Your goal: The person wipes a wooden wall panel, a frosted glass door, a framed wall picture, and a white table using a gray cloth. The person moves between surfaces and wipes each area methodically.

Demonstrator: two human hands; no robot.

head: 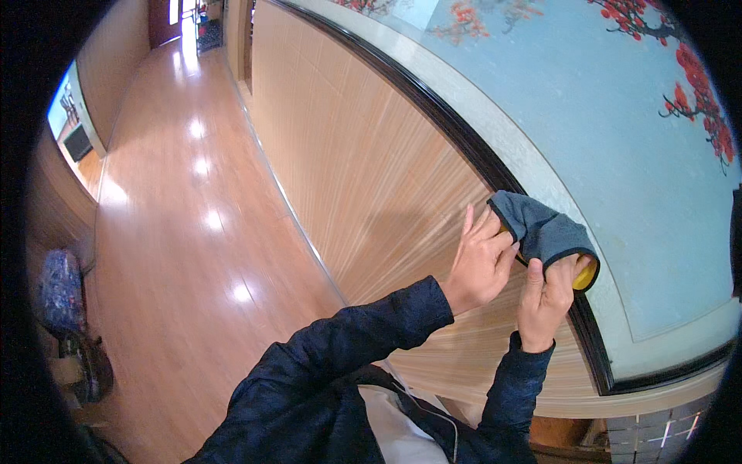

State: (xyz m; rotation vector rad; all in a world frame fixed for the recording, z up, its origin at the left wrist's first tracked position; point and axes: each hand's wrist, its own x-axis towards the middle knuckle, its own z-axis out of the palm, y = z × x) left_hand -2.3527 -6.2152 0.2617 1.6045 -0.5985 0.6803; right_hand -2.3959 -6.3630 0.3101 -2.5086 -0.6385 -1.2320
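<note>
A grey microfiber cloth [545, 225] with a yellow underside and black edging is held up between both my hands, in front of the lower edge of a framed picture [614, 162]. My left hand [480, 261] grips the cloth's left end, its fingertips partly hidden in the fold and one finger sticking up. At the other end, my right hand [546, 294] has its fingers tucked under the cloth against the yellow side, thumb outside. Behind the cloth runs the picture's black frame [440, 104]. Whether the cloth touches frame or picture, I cannot tell.
Wood-grain panelling [348, 133] covers the wall below the picture. A shiny wooden floor [197, 249] stretches along a corridor to a bright doorway [189, 35]. A blue patterned seat or bag [61, 287] stands at far left. Grey tiles [661, 432] show at lower right.
</note>
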